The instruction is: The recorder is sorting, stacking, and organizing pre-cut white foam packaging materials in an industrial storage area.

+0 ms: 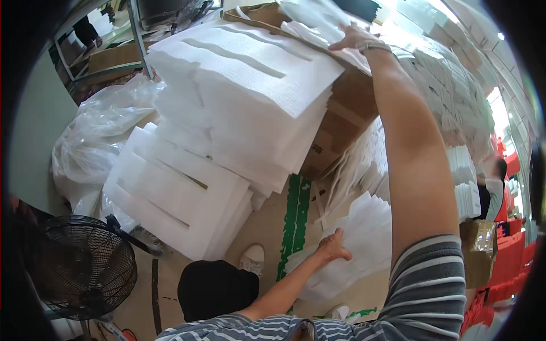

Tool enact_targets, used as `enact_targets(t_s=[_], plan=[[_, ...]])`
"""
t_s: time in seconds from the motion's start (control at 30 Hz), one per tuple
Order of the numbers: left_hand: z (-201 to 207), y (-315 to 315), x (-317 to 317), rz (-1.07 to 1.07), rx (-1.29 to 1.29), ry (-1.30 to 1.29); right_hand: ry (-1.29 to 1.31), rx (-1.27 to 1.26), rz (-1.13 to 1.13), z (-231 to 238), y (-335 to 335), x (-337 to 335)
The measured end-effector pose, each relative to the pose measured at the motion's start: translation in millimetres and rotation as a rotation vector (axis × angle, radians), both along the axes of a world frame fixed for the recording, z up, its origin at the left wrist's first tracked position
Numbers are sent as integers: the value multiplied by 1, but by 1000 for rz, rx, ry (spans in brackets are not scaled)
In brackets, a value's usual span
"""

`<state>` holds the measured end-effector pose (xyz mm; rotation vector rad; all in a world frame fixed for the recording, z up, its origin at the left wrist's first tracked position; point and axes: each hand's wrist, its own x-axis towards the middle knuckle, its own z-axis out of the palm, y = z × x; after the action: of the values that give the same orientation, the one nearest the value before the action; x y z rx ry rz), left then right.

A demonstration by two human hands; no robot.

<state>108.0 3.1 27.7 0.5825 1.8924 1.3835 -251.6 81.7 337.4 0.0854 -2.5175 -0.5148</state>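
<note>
My right hand (361, 38), a band at its wrist, reaches far out over an open cardboard box (341, 119). Its fingers are spread. Just beyond them a thin white sheet (313, 17) is smeared by motion, apart from the fingers as far as I can see. Low and near, my left hand (334, 248) lies with fingers apart against a fanned stack of white foam sheets (364, 238). Left of the box rises a tall pile of white foam sheets with long slots (244, 62). A lower slotted pile (165, 193) stands in front of it.
A black floor fan (85, 267) stands at the near left, below a clear plastic bag (102, 136). Metal shelving (136, 34) is at the far left. Wrapped white bundles (443, 85) are heaped at the right, where another person (493, 190) stands near red goods (506, 256).
</note>
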Motion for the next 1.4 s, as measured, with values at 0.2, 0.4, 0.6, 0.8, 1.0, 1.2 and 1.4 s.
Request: enact_targets(t_s=[0.2, 0.4, 0.6, 0.8, 1.0, 1.2, 1.4], plan=[[-24, 9, 14, 83, -7, 187, 91, -103, 352, -3, 20, 63], [25, 24, 50, -65, -11, 691, -448, -576, 497, 8, 0, 267], [73, 23, 113, -327, 254, 1103, -819, -365, -49, -61, 66, 466], [108, 13, 137, -403, 511, 1516, -495, -785, -23, -98, 79, 594], [157, -25, 107, -534, 491, 1993, -243, -1044, -19, -111, 31, 614], [176, -53, 97, -587, 536, 2176, -234, -1369, -117, -113, 3, 607], [184, -67, 98, -621, 655, 2095, -435, -1609, -54, -119, 2, 594]])
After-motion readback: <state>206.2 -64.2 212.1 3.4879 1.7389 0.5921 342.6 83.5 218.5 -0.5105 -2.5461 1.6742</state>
